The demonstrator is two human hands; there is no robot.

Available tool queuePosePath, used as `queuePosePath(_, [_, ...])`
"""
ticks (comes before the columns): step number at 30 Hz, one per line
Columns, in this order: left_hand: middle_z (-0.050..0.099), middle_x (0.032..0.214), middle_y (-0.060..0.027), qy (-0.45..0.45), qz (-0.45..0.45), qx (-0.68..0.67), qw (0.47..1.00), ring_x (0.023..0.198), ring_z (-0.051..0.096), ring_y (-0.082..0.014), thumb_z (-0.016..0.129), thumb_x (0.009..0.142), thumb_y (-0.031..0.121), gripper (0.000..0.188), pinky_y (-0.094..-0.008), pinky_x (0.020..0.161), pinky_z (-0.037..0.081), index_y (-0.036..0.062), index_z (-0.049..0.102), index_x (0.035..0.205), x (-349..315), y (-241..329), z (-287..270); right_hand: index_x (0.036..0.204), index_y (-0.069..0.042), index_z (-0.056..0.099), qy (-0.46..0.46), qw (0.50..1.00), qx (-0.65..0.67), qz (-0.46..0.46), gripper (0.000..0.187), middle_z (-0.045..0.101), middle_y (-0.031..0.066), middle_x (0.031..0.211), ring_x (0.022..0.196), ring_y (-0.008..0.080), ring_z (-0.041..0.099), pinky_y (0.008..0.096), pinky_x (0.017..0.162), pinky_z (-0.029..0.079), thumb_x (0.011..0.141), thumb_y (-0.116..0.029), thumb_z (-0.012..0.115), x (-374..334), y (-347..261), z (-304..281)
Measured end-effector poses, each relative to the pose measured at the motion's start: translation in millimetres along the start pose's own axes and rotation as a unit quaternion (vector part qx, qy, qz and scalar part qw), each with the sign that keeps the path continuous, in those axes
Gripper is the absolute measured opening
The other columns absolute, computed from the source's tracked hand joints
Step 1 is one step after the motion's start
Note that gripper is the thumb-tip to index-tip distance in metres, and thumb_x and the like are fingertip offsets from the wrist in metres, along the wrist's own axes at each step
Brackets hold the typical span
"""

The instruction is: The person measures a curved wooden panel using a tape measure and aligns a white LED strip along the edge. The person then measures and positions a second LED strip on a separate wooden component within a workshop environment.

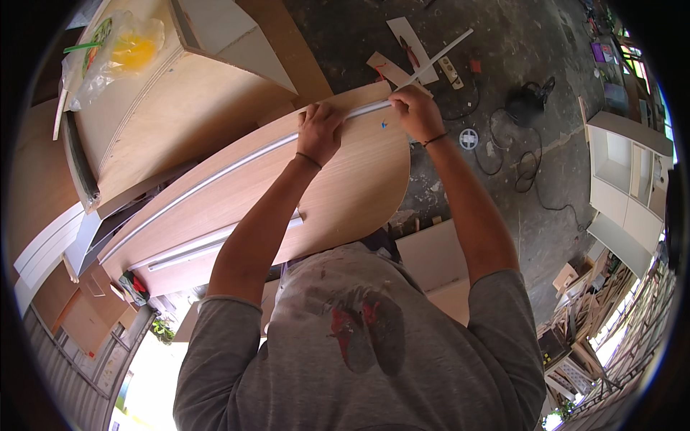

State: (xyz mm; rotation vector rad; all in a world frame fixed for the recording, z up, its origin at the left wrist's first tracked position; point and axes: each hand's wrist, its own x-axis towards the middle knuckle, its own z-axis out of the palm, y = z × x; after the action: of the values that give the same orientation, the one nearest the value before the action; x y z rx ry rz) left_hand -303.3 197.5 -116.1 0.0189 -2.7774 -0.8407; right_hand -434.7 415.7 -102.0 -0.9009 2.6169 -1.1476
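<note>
White strip, long axis slanting from near left to far right along our wood-grain board, is pinched in our right hand; our left hand rests over it, grip unclear. Our left forearm partly hides a second strip; beyond, a power strip lies on the floor.

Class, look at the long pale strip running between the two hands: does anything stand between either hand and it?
Nothing visible does. The left hand lies across the long pale strip, and the right hand grips it. The second strip lies on the wooden board nearer the person, out of the way.
</note>
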Motion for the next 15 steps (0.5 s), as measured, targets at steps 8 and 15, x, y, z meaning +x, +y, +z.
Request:
queuePosePath(8, [0.059,0.097,-0.0031,0.001,0.029,0.025,0.999,0.099,0.055,-0.0273,0.066,0.082,0.008,0.033,-0.045,0.082,0.042,0.0228,0.074,0.11,1,-4,0,0.092,-0.006,0.07,-0.01,0.998,-0.058,-0.01,0.005,0.071,0.0095,0.09,0.085,0.03,0.069,0.0395,0.074,0.056,0.088,-0.007,0.067,6,-6,-4])
queuePosePath(15, [0.058,0.098,-0.0038,-0.008,0.031,0.039,0.999,0.099,0.055,-0.027,0.067,0.077,0.007,0.037,-0.0447,0.083,0.043,0.0227,0.073,0.11,1,-4,2,0.083,-0.01,0.07,0.0,0.998,-0.029,0.051,0.005,0.071,0.0126,0.089,0.086,0.0371,0.068,0.0479,0.074,0.055,0.086,-0.011,0.066,12,-10,-3])
